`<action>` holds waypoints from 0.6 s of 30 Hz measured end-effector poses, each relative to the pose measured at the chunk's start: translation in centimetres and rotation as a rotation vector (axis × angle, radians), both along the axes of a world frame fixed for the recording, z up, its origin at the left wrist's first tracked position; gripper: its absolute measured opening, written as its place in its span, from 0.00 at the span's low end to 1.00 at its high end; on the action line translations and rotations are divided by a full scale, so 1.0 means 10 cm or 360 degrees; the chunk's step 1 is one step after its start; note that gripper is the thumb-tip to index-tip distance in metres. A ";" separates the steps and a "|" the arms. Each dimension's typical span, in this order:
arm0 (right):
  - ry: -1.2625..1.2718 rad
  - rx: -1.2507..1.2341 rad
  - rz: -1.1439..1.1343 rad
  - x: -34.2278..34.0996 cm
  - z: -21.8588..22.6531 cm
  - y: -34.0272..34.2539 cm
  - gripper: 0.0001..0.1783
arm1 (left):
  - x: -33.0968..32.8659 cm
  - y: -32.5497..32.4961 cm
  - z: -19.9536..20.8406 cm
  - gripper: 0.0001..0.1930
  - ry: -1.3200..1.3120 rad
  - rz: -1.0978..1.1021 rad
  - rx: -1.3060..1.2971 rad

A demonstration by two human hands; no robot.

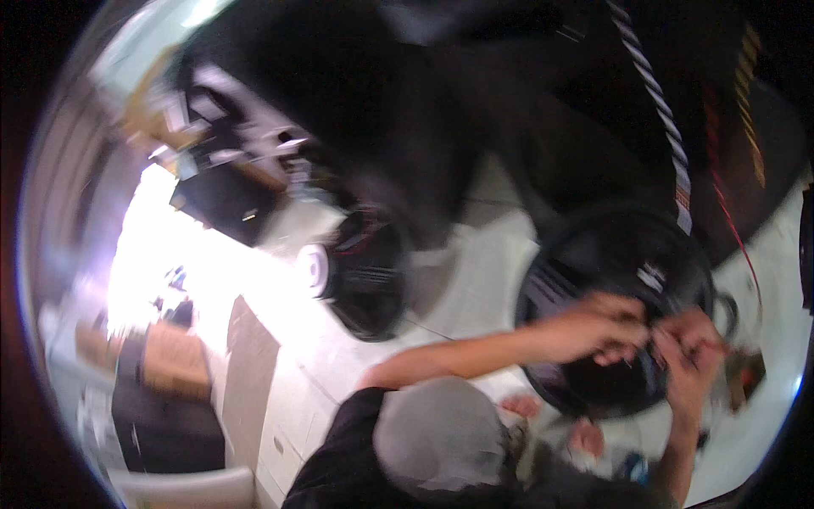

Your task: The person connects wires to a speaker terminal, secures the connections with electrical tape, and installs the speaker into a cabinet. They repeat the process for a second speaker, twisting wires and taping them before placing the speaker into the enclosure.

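My left hand (604, 329) and my right hand (688, 341) meet over a round black tub (543, 373) on the floor. The fingers of each are pinched together, close to each other. Whatever they hold is too small and blurred to make out. Inside the tub, just beyond my fingers, lies a small whitish piece (651, 276). A black-and-white striped cord (661, 102) hangs down to the tub's far side. My bare feet (585, 437) are at the near side of the tub.
A thin red cord (739, 237) and a black-and-yellow striped cord (748, 110) hang at right. Left of the tub is another black container (369, 293) beside a white round thing (315, 270). A cardboard box (176, 360) sits far left. Large dark shapes fill the top.
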State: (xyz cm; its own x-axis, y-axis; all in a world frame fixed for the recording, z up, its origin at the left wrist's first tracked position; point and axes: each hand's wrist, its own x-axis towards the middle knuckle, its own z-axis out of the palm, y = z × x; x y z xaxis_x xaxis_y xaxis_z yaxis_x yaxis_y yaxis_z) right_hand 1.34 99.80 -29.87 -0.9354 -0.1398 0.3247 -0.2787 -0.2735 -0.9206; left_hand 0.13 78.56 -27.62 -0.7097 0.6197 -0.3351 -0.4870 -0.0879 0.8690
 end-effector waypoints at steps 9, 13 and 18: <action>-0.0664 -0.0154 -0.0078 -0.16 -0.13 -0.05 0.17 | -0.09 -0.06 0.14 0.11 0.2665 0.0266 -0.1059; -0.0122 0.0097 -0.0180 -0.12 -0.13 -0.04 0.16 | -0.04 -0.07 0.25 0.13 0.0516 0.0117 -0.0160; -0.0110 0.0250 -0.0165 -0.09 -0.10 -0.01 0.16 | -0.02 0.02 0.09 0.05 0.0881 0.0246 -0.0307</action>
State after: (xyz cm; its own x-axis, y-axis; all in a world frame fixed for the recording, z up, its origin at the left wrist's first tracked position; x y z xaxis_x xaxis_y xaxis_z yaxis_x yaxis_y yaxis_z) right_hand 0.41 99.66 -30.90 -0.9668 -0.0852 0.2410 -0.2326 -0.0980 -0.9676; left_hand -0.06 78.76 -26.72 -0.8878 0.4601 0.0134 0.0477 0.0629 0.9969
